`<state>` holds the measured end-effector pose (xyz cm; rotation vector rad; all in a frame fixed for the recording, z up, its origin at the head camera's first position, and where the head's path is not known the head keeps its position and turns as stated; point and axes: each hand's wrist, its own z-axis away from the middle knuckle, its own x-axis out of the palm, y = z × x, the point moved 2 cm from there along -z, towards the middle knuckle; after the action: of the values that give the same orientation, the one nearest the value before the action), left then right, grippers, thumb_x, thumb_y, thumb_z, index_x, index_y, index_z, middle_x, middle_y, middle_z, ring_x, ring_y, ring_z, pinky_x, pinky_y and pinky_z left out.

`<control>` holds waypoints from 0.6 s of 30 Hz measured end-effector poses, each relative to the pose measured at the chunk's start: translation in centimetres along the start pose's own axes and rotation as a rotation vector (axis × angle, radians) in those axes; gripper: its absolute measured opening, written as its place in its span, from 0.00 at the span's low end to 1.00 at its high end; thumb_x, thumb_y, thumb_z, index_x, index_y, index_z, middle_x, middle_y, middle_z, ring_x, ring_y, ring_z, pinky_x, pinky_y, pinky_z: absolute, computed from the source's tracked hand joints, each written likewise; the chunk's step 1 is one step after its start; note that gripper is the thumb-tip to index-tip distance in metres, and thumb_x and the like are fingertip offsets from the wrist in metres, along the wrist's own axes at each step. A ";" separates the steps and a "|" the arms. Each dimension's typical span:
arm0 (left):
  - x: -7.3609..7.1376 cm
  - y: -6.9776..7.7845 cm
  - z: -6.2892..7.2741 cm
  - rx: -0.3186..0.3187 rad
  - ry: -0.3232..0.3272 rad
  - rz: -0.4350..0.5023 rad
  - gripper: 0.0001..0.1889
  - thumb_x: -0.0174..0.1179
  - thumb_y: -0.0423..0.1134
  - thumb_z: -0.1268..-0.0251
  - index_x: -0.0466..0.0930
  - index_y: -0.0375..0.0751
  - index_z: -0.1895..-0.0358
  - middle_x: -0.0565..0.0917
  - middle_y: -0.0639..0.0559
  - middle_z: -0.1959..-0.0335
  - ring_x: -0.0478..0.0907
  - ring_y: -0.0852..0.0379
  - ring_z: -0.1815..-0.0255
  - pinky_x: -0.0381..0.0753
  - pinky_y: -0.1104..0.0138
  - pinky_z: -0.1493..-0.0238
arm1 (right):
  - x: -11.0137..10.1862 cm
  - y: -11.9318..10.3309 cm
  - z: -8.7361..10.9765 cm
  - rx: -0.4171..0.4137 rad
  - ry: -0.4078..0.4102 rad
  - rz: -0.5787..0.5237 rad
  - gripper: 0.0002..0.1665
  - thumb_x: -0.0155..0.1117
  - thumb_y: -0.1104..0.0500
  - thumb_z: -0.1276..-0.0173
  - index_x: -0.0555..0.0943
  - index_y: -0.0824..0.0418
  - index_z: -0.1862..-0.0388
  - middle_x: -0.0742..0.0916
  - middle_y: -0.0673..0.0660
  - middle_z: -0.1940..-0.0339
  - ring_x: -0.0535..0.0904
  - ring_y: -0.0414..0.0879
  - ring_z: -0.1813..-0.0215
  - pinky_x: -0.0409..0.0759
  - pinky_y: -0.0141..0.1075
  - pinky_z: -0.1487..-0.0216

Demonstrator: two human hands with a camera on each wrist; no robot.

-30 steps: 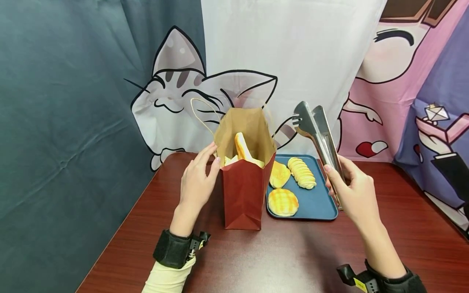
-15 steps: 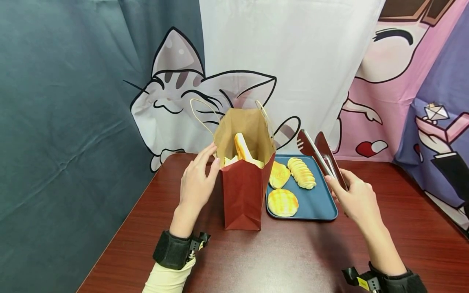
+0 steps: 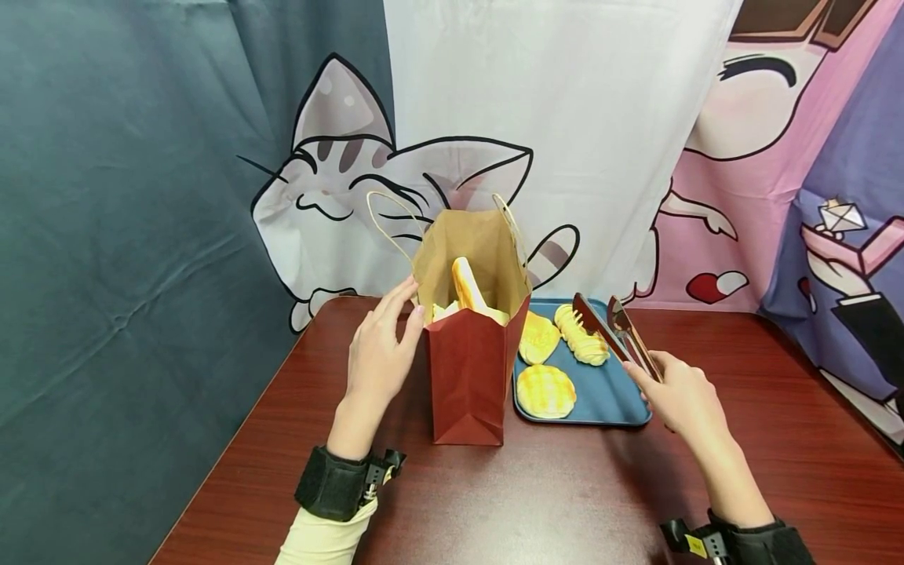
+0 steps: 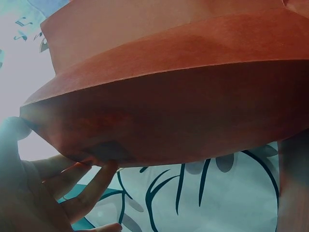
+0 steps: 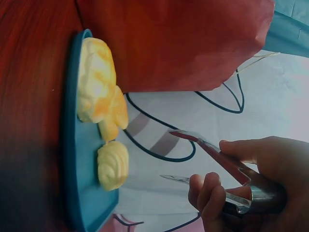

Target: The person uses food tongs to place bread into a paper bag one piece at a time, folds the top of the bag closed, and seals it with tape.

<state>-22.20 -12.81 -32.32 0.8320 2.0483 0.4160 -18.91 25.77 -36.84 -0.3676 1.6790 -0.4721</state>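
Observation:
A red paper bag [image 3: 468, 384] stands upright, its mouth open, with a piece of bread [image 3: 466, 282] jutting up inside. My left hand [image 3: 377, 345] touches its left rim with straight fingers, the thumb at the front corner. My right hand [image 3: 681, 396] grips metal tongs [image 3: 631, 336]; their tips are spread and overlap a ridged bread roll [image 3: 582, 339] in the head view. From the right wrist, both tong tips show apart from that roll [image 5: 113, 166], with nothing between them. The blue tray [image 3: 607, 400] also bears a round checkered bun [image 3: 546, 391] and a flat golden bread [image 3: 538, 339].
The tray lies right of the bag, close against it, on a dark red wooden table [image 3: 297, 439]. A cartoon cloth [image 3: 600, 94] hangs right behind the table's back edge. Two string handles stand up from the bag, the left one [image 3: 381, 224] near my left hand.
My right hand has turned and lowered the tongs from above the tray's back edge down toward the ridged roll. The left hand and the bag stay where they were.

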 end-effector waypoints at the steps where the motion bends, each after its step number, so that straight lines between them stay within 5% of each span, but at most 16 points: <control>1: 0.0 0.0 0.0 0.000 0.000 0.000 0.24 0.45 0.54 0.23 0.73 0.54 0.30 0.72 0.63 0.27 0.72 0.54 0.28 0.62 0.43 0.25 | 0.1 0.1 0.0 0.004 -0.011 0.002 0.43 0.48 0.30 0.27 0.73 0.65 0.37 0.84 0.49 0.81 0.76 0.43 0.77 0.70 0.36 0.74; 14: -0.1 0.0 0.1 -0.002 -0.003 -0.001 0.24 0.45 0.54 0.23 0.73 0.53 0.30 0.72 0.62 0.27 0.72 0.53 0.28 0.62 0.43 0.25 | 1.3 1.1 -0.3 0.051 -0.102 0.060 0.47 0.48 0.26 0.30 0.74 0.68 0.40 0.85 0.50 0.79 0.79 0.46 0.71 0.71 0.37 0.73; 18: -0.2 0.0 0.1 -0.003 -0.005 -0.004 0.24 0.45 0.54 0.23 0.73 0.54 0.30 0.72 0.62 0.27 0.71 0.53 0.28 0.61 0.43 0.25 | 1.7 1.3 -0.4 0.065 -0.109 0.079 0.48 0.51 0.27 0.31 0.75 0.70 0.38 0.88 0.61 0.67 0.81 0.52 0.66 0.76 0.44 0.69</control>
<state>-22.01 -12.92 -32.27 0.8268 2.0440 0.4143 -19.53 26.09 -38.86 -0.2737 1.5624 -0.4391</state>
